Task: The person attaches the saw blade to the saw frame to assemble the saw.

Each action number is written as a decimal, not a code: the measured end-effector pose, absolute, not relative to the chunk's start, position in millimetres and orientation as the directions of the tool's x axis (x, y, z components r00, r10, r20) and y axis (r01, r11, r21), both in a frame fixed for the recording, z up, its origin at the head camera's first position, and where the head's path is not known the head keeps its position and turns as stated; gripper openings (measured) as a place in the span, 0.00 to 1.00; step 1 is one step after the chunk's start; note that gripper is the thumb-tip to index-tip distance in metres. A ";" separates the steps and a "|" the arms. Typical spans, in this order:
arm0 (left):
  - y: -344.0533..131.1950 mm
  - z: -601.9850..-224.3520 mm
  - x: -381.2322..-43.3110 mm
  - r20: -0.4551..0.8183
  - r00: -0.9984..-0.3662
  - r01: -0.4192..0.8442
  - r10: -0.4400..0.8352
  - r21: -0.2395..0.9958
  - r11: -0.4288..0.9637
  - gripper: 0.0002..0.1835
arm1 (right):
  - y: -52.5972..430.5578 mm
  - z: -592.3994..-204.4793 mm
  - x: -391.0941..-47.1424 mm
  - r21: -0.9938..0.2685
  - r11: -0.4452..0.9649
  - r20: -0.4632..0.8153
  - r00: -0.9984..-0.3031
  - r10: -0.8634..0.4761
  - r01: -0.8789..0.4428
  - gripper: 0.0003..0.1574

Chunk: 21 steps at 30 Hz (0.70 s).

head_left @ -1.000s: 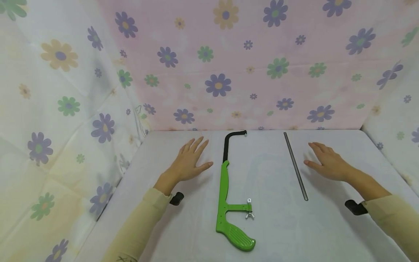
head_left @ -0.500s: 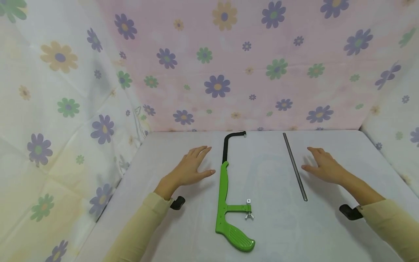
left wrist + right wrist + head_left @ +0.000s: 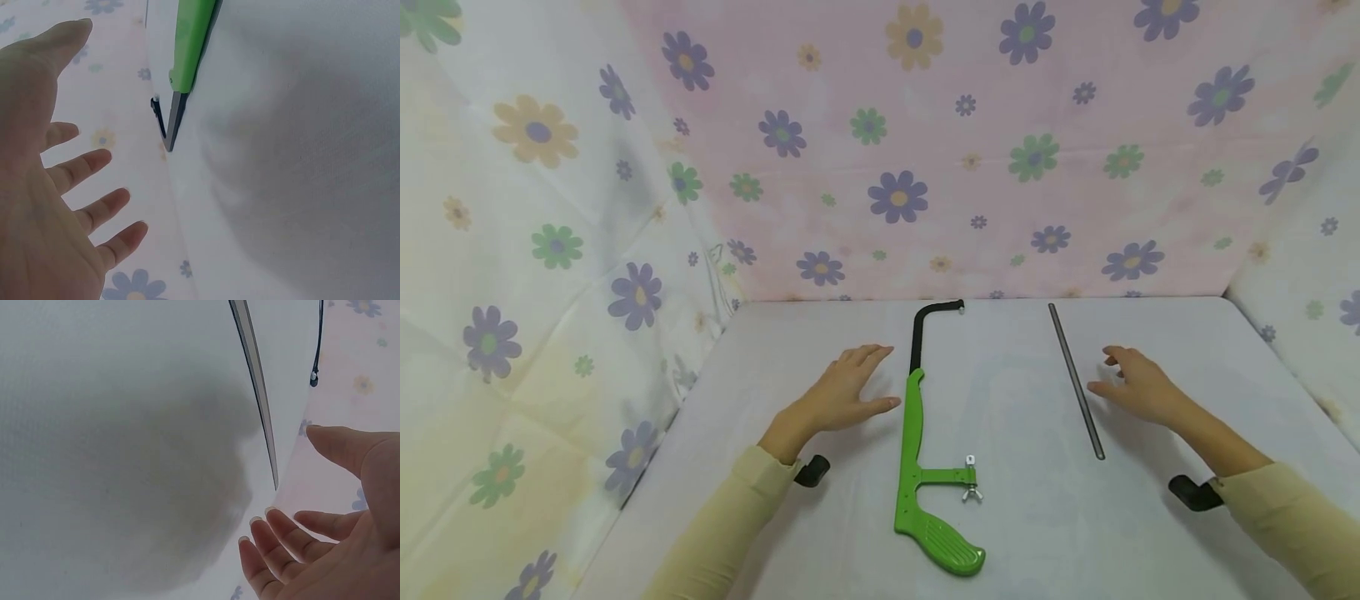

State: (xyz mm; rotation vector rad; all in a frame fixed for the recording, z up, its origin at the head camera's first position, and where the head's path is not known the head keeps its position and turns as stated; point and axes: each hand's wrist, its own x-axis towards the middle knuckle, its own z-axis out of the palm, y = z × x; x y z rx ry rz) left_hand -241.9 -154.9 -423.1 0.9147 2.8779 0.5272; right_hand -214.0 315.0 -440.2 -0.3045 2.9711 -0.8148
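Note:
A hacksaw frame [image 3: 913,433] with a green handle and a black bent front end lies on the white table, no blade across it. A wing nut [image 3: 972,494] sits on its short rear arm. To its right lies a narrow grey hacksaw blade [image 3: 1077,382], slightly slanted. My left hand [image 3: 842,393] hovers just left of the frame, fingers spread and holding nothing. On the blade's right side, my right hand [image 3: 1138,387] is held above the table, fingers relaxed and a little bent, thumb nearest the blade. Neither hand touches anything.
The white table [image 3: 1022,533] is enclosed by flowered cloth [image 3: 850,167] at the back and both sides. A black wrist camera mount [image 3: 812,471] shows under the left wrist, another [image 3: 1195,493] under the right.
Both hands have moved inward and slightly nearer the person: the left toward the saw frame, the right toward the blade. The right fingers bend a little more. Frame and blade lie still.

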 end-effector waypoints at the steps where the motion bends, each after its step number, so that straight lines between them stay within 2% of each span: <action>1: -154.0 -423.4 -241.6 0.027 -0.818 0.546 0.575 0.350 0.761 0.47 | 314.4 -440.6 -213.8 -0.511 0.843 0.003 -0.981 -0.193 -0.167 0.45; 10: -146.1 -426.9 -235.8 0.018 -0.807 0.548 0.590 0.394 0.738 0.44 | 308.3 -442.5 -208.8 -0.532 0.842 -0.051 -0.989 -0.136 -0.088 0.42; 21: -136.4 -429.9 -227.0 0.019 -0.785 0.554 0.620 0.470 0.687 0.41 | 303.5 -445.8 -204.6 -0.551 0.834 -0.092 -0.991 -0.098 -0.032 0.32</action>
